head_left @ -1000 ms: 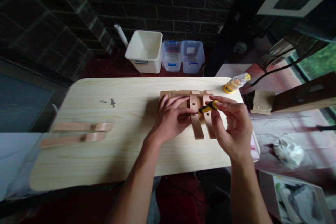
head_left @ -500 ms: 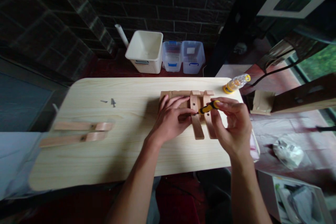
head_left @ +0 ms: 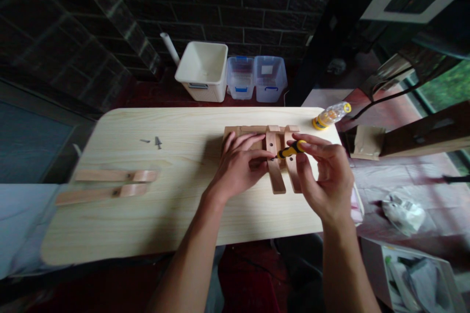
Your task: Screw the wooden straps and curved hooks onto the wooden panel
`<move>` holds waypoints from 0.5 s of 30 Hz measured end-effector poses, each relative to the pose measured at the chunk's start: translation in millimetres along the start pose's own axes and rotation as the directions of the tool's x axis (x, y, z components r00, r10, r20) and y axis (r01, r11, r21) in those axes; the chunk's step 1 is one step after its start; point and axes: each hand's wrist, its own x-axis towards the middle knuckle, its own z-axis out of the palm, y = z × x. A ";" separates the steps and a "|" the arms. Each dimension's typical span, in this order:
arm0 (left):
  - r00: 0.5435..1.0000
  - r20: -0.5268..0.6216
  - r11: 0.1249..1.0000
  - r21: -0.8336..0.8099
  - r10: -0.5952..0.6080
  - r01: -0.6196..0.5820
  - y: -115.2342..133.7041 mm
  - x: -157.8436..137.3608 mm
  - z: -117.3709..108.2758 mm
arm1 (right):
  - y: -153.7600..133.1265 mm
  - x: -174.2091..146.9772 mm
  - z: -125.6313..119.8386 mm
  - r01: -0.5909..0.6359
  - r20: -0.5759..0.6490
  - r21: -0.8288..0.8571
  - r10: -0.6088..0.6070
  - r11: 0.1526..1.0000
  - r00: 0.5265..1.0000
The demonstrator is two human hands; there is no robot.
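Observation:
My right hand (head_left: pixel 326 173) is closed round a small yellow-and-black screwdriver (head_left: pixel 295 147), thumb and fingers pinching its handle. The screwdriver slants down to the left, its tip at a hole in a curved wooden strip (head_left: pixel 277 183). A second curved strip (head_left: pixel 294 183) lies beside it, partly behind my right hand. Both rest across a wooden block (head_left: pixel 231 132). My left hand (head_left: pixel 238 166) grips the block from the left, fingers spread over it, with one fingertip beside the screwdriver tip. Its thumb side partly hides the block and the strip's edge.
On the table (head_left: pixel 176 220) at left lie two more wooden strips (head_left: pixel 103 175) and several screws (head_left: pixel 157 143). A clear bottle-shaped case with yellow ends (head_left: pixel 331 115) stands at the back right corner. Behind the table are a white bin (head_left: pixel 205 90) and two clear boxes (head_left: pixel 270 80).
My right hand has turned slightly round the screwdriver handle. My left hand, the block and the strips stay in place.

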 end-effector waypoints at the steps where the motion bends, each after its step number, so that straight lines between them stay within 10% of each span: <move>1: 1.000 0.000 1.000 -0.002 0.003 -0.003 0.1 -0.1 -0.3 | 0.8 0.1 0.1 0.006 0.000 -0.008 -0.006 1.000 1.000; 15: 1.000 0.006 1.000 0.005 -0.010 0.010 1.6 0.4 -1.0 | 3.8 -0.3 1.0 0.013 -0.009 -0.032 -0.014 0.999 1.000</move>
